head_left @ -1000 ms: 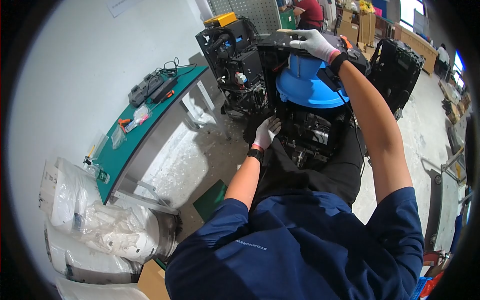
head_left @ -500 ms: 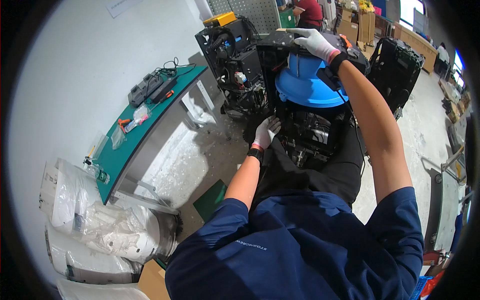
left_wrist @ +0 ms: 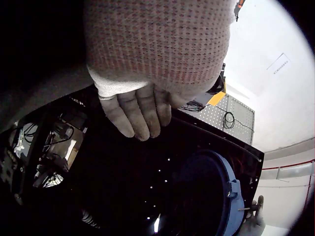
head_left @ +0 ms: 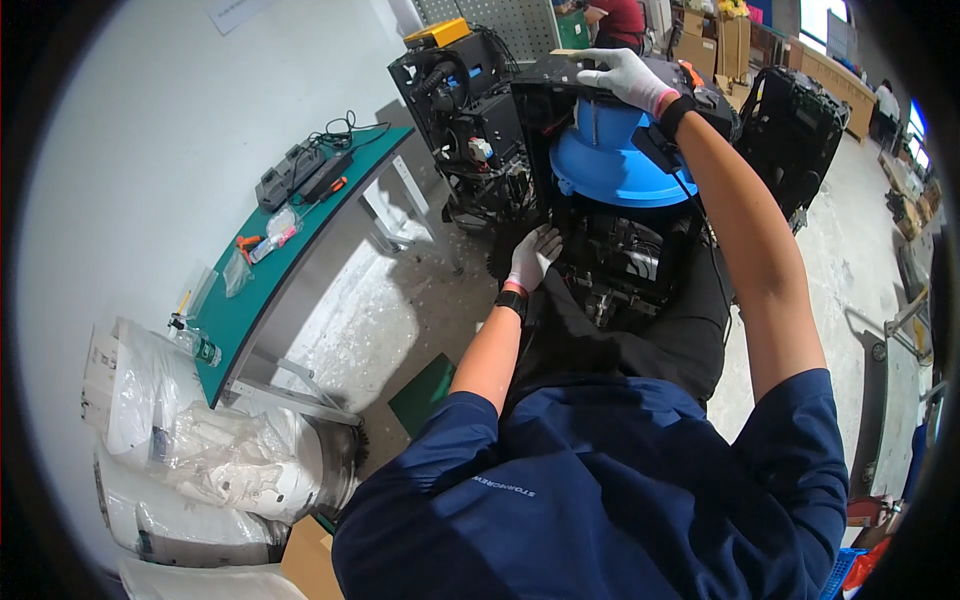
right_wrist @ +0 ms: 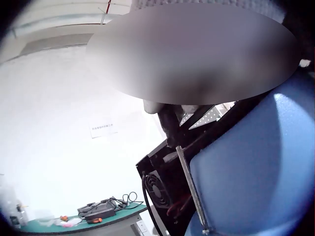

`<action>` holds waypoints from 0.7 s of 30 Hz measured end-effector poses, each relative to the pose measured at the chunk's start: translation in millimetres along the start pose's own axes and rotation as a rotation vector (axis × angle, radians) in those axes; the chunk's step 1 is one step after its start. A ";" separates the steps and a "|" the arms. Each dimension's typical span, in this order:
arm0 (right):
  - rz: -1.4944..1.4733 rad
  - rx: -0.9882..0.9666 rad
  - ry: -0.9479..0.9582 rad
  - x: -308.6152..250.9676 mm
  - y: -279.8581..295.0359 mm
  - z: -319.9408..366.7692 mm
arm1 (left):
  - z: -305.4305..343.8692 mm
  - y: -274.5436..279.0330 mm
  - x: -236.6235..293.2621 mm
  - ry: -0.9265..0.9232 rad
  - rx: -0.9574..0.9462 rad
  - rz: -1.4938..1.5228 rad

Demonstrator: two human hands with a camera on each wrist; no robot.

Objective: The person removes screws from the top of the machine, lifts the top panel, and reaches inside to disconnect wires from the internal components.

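In the head view, my gloved right hand point(head_left: 628, 78) rests at the top of a black machine point(head_left: 540, 92), fingers stretched along its upper edge. Below that hand sits a bright blue round tank point(head_left: 620, 175). A thin metal rod point(right_wrist: 192, 187) stands against the blue surface in the right wrist view, where a blur hides most of the hand. Lower down, my gloved left hand point(head_left: 535, 257) is beside the machine's dark side, near my knee. Its fingers point(left_wrist: 140, 115) are extended side by side over the black panel in the left wrist view, with no object visible in them.
Left, a green-topped table point(head_left: 290, 265) carries a black charger-like unit point(head_left: 290, 180), cables and orange-handled tools. Another open black machine point(head_left: 470, 130) stands behind it. Plastic-wrapped white parts point(head_left: 230, 450) lie lower left. A black unit point(head_left: 790, 140) stands on the right.
The head view has shifted slightly, so the machine sits a little higher. Both hands stay at nearly the same spots on it; the right fingers look slightly more spread.
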State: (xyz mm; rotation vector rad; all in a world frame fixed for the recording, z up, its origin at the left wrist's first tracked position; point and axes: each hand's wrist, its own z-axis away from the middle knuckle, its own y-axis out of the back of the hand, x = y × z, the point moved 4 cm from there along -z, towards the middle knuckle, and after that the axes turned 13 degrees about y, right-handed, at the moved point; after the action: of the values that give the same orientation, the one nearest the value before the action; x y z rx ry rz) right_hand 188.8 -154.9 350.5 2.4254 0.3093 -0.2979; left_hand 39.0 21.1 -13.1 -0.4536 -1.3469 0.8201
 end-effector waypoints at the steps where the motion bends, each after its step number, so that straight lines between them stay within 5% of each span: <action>1: -0.001 0.001 0.000 2.0 -0.8 -0.7 | 0.0 0.0 0.2 0.000 0.001 -0.001; 10: -0.017 0.049 0.003 12.2 0.8 -4.3 | 5.9 -7.4 1.7 0.032 0.017 0.011; 13: -0.007 -0.052 -0.163 1.1 4.8 1.0 | 5.5 -7.2 2.0 0.007 0.039 -0.015; 21: -0.008 0.034 0.008 7.9 -1.6 -1.5 | 4.4 -6.3 0.7 0.009 0.027 0.001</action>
State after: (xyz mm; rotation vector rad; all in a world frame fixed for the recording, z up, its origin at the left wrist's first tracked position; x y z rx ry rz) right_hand 196.1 -151.6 348.4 2.4601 0.3191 -0.2998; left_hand 36.3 16.8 -7.3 -0.4359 -1.3254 0.8350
